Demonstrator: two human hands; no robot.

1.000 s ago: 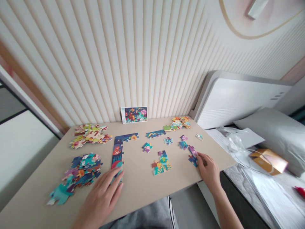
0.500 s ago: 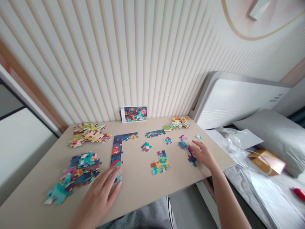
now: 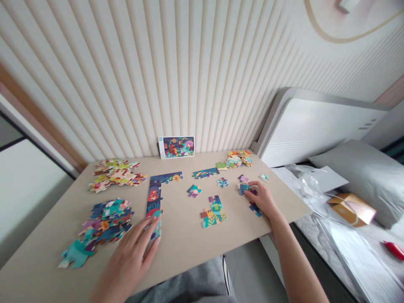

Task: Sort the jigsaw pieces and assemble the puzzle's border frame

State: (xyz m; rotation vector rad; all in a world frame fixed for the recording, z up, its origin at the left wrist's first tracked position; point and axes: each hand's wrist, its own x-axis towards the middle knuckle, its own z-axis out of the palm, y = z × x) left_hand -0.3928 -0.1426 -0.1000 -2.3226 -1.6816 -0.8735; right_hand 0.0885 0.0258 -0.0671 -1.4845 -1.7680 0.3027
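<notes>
My left hand (image 3: 134, 248) lies with its fingers stretched out, fingertips touching the lower end of a joined L-shaped puzzle strip (image 3: 153, 194). At the table's right side my right hand (image 3: 262, 199) pinches a blue puzzle piece (image 3: 243, 189) between thumb and fingers. Beneath that hand lie dark puzzle pieces (image 3: 255, 209), partly hidden. A small purple piece (image 3: 243, 178) is just beyond the fingertips. In the middle sit a joined block of pieces (image 3: 215, 213), a short blue strip (image 3: 205, 173), a loose teal piece (image 3: 193, 191) and a blue patterned piece (image 3: 222, 182).
Piles of puzzle pieces stand at the back left (image 3: 118, 171), front left (image 3: 109, 221) and back right (image 3: 238, 159). A picture card (image 3: 178, 147) leans on the ridged wall. Right of the table (image 3: 183, 256) are a bed with a pillow (image 3: 362, 176) and an orange box (image 3: 352, 209).
My right hand has moved slightly left and closed its fingers on the blue piece. The left hand stays on the strip. The view has shifted slightly.
</notes>
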